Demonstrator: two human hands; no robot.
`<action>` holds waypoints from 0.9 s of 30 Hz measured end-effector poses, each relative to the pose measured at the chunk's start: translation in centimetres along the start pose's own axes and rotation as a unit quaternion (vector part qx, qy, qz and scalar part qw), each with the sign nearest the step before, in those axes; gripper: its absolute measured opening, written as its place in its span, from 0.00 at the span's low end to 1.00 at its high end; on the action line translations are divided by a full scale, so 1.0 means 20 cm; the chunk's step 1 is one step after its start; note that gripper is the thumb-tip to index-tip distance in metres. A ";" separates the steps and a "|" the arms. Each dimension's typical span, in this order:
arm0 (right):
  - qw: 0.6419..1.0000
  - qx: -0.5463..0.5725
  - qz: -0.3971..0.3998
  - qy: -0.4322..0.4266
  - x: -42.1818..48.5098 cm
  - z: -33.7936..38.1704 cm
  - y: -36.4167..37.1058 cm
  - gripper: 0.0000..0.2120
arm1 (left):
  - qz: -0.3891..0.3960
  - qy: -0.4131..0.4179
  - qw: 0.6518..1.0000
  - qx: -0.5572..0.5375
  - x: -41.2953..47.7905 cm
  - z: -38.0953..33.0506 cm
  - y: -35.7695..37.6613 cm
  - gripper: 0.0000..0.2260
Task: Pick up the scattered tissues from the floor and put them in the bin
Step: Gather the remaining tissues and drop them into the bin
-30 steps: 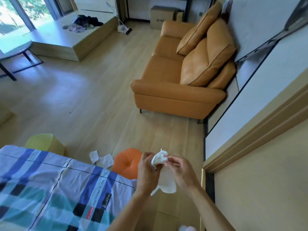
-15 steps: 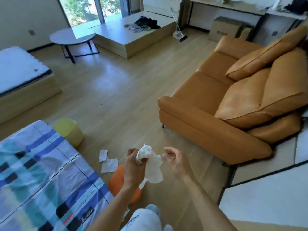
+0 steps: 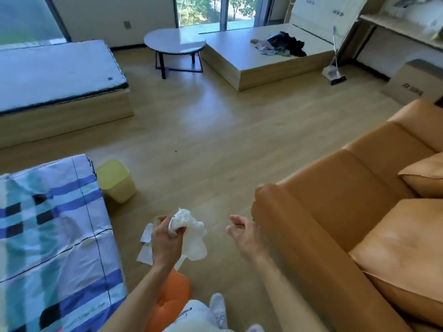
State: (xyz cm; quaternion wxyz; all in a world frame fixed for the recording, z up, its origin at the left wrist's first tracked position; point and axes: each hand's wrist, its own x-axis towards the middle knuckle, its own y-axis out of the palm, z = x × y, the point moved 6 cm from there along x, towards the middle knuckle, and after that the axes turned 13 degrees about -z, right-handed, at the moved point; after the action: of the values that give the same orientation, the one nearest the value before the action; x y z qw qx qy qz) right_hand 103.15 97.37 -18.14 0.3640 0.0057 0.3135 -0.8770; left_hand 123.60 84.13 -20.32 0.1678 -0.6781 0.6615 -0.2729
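My left hand (image 3: 165,243) is shut on a bunch of crumpled white tissues (image 3: 189,226) that hang down from its fingers. To the right of it my right hand (image 3: 244,236) is empty, fingers apart and curled, a short gap away from the tissues. Two flat white tissues (image 3: 145,248) lie on the wood floor just left of and partly behind my left hand. A pale yellow bin (image 3: 116,179) stands on the floor further ahead and to the left, beside the bed's corner.
A bed with a blue checked cover (image 3: 48,236) fills the left. An orange sofa (image 3: 347,224) fills the right. An orange round stool (image 3: 172,298) sits below my left arm. A round table (image 3: 175,41), low platforms and a broom (image 3: 334,68) stand far ahead.
The view has swung left, from the sofa to the open room. My right hand has let go of the tissues and moved away to the right; my left hand keeps them.
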 end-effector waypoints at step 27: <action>0.777 -0.291 0.492 -0.264 1.10 0.66 1.71 0.21 | -0.343 -0.445 0.824 0.070 0.42 0.69 -0.06 0.10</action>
State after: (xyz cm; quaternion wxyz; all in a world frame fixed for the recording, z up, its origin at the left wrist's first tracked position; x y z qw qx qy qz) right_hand 111.93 57.61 -31.40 0.7992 -0.1787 0.3994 -0.4122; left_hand 132.56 74.13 -29.42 0.3867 -0.8955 0.2185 -0.0272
